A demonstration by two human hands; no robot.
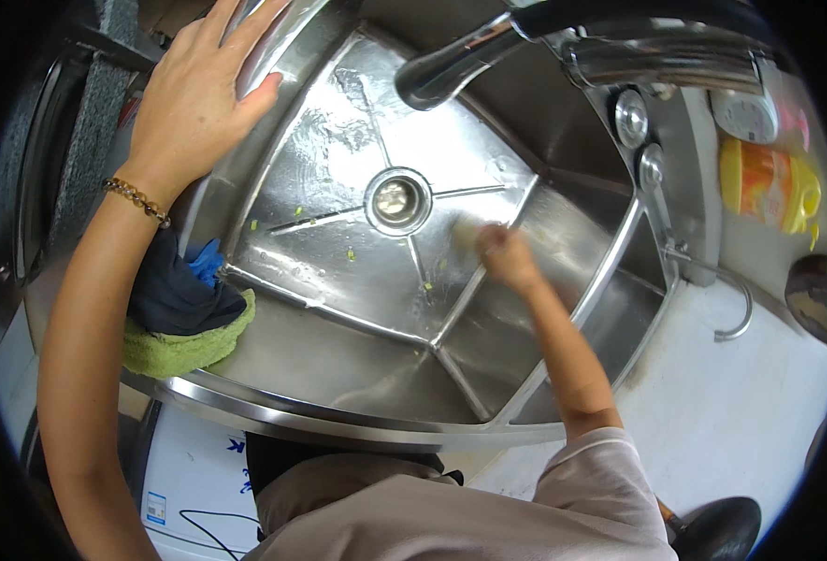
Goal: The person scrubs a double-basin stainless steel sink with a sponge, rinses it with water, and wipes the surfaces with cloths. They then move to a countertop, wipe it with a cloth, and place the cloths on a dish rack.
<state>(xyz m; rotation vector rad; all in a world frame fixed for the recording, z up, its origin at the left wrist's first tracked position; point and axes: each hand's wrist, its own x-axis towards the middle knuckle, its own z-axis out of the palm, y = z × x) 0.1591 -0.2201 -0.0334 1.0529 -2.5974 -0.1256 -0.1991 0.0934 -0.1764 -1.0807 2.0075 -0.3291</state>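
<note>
My right hand point(503, 256) is down in a stainless steel sink point(329, 308), right of the round drain point(398, 201). It is closed on a small pale thing point(466, 234), too blurred to name. Small green scraps point(351, 254) lie on the wet sink floor. At the upper left, my left hand point(199, 91), with a beaded bracelet point(137, 201) at the wrist, rests with spread fingers on a shiny metal surface point(273, 49); whether it grips it I cannot tell. The black-and-chrome faucet point(455, 63) reaches over the sink from the upper right.
A dark cloth point(182, 287) and a green cloth point(189, 347) hang over the sink's left front rim. Right of the sink are a smaller basin point(616, 315), a curved metal spout point(743, 301), a yellow bottle point(767, 186) and a dark pan point(722, 529).
</note>
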